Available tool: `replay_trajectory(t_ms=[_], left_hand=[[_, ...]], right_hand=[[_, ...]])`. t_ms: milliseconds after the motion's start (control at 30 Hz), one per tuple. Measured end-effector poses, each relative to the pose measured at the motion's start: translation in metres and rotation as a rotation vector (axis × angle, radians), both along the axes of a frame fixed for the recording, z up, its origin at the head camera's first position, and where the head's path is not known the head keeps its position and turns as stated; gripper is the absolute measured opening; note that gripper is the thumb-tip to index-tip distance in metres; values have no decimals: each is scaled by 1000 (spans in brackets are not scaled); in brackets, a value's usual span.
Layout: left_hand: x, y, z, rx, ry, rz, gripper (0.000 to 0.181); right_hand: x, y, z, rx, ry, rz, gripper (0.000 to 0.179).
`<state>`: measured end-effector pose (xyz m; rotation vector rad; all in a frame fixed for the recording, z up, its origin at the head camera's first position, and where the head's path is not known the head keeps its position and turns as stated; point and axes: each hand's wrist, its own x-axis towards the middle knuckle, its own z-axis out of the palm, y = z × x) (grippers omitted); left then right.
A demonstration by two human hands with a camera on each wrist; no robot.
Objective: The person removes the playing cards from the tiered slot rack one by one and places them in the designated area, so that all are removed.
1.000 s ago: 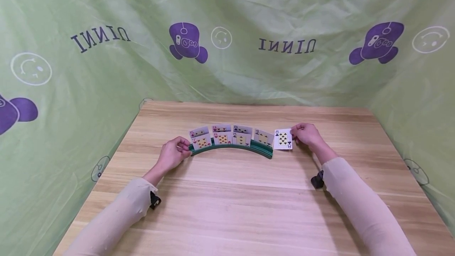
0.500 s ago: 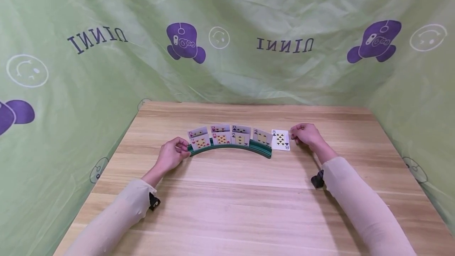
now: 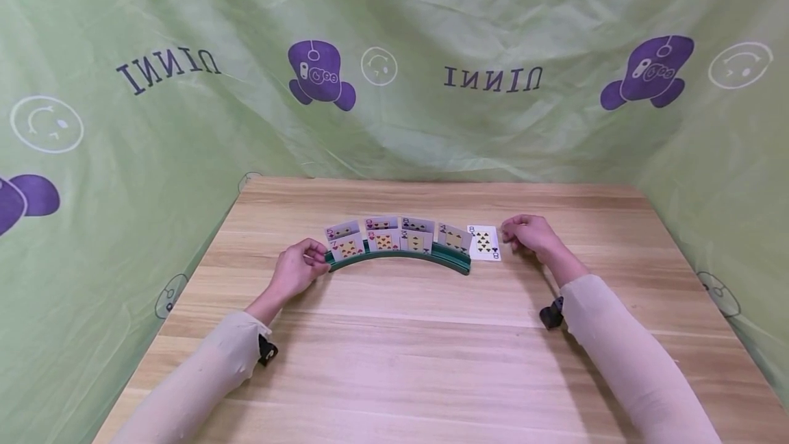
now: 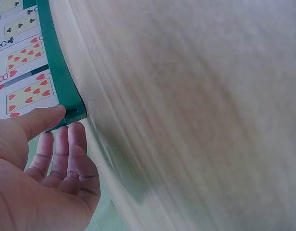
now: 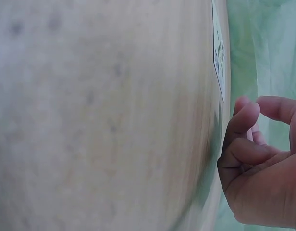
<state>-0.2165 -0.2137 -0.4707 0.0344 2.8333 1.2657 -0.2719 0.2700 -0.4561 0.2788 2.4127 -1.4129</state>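
A curved green card holder (image 3: 453, 255) stands on the table with playing cards propped in it, among them a seven of hearts (image 3: 348, 247), an eight of hearts (image 3: 383, 240) and a three of clubs (image 3: 416, 241). At its left end my left hand (image 3: 298, 269) pinches the holder, thumb on the front and fingertips at the edge, clearest in the left wrist view. Just past the holder's right end lies an eight of clubs (image 3: 484, 243), face up. Right of that card is my right hand (image 3: 531, 233), its fingers loosely bent with nothing between them.
The wooden table (image 3: 394, 348) reaches back to a green printed curtain (image 3: 394, 136), which also hangs down both sides. A black wrist camera (image 3: 266, 349) sits at the left sleeve and another camera (image 3: 551, 314) at the right.
The eight of clubs has left my right fingers and shifted left, close against the holder's right end. My left hand keeps its place on the holder.
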Motion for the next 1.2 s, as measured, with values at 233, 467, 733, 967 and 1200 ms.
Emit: replay_trajectory(t_ms=[233,467,733,967,1200], left_hand=[[1,0,0,6,5,0,27],[1,1,1,3,8,-2,27],[2,1,2,-5,16,-7,27],[3,2,2,0,15,-7,28],[3,2,3,-14,15,-3,27]], right_hand=[[1,0,-1,-25,-3,7,39],[3,-1,-1,-33,11,-20,39],[7,-4,1,-75,47,-38,39],[11,-6,3,-84,46,-47,40],[16,-9,9,-113,32,-37,42]])
